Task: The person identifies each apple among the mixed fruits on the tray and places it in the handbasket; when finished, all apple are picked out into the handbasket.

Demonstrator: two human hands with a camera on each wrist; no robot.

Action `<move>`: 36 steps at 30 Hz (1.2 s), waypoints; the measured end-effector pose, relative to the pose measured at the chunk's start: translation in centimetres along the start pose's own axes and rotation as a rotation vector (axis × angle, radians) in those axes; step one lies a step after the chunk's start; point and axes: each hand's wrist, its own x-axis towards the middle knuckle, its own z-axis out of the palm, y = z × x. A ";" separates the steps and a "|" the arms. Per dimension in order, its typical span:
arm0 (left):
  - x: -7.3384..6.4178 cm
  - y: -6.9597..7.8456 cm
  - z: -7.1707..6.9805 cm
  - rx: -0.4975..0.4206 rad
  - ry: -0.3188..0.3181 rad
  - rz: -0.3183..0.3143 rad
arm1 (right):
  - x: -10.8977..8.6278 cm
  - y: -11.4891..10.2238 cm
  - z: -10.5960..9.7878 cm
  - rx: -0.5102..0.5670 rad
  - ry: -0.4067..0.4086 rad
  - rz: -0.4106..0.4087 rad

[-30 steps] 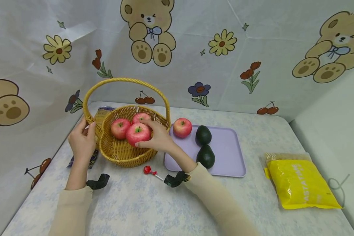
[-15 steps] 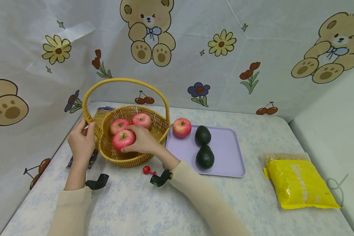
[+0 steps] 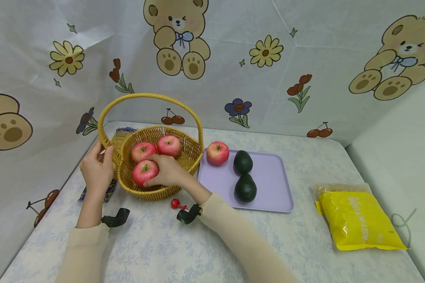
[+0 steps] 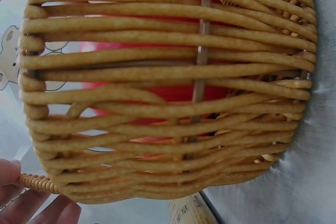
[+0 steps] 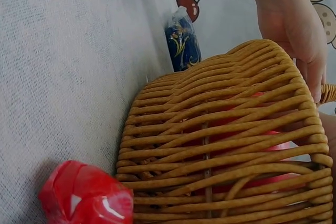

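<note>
A yellow wicker basket (image 3: 163,193) with a tall arched handle stands at the left of the table. My left hand (image 3: 97,169) grips the foot of that handle; in the left wrist view its fingertips (image 4: 58,211) curl about the wrapped cane. Inside the basket, near its front left, my right hand (image 3: 168,169) holds a red apple (image 3: 144,173) between thumb and fingers. Two more apples lie behind it, one at the left (image 3: 141,151) and another further right (image 3: 169,145). The right wrist view shows red fruit through the woven wall (image 5: 210,145), hiding the right fingers.
Right of the basket lies a lilac tray (image 3: 272,181) bearing an apple (image 3: 217,152) and two avocados (image 3: 243,162). A red lollipop (image 3: 175,203) is in front of the basket. Behind the basket's left side lies a long packet (image 3: 120,136). A yellow bag (image 3: 361,220) sits far right.
My right hand has moved left and down inside the basket with the apple, exposing the back right apple. The right forearm now covers the lollipop's stick. My left hand stays on the handle.
</note>
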 end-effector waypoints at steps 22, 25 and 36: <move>0.0 0.3 0.1 0.019 0.007 0.030 | 0.0 -0.4 0.2 -0.115 -0.047 0.009; 0.0 0.3 0.1 0.015 0.004 0.029 | 0.0 -0.4 0.2 -0.112 -0.046 -0.002; 0.0 0.2 0.2 0.022 -0.001 0.012 | -0.2 -0.2 0.1 -0.097 -0.070 0.015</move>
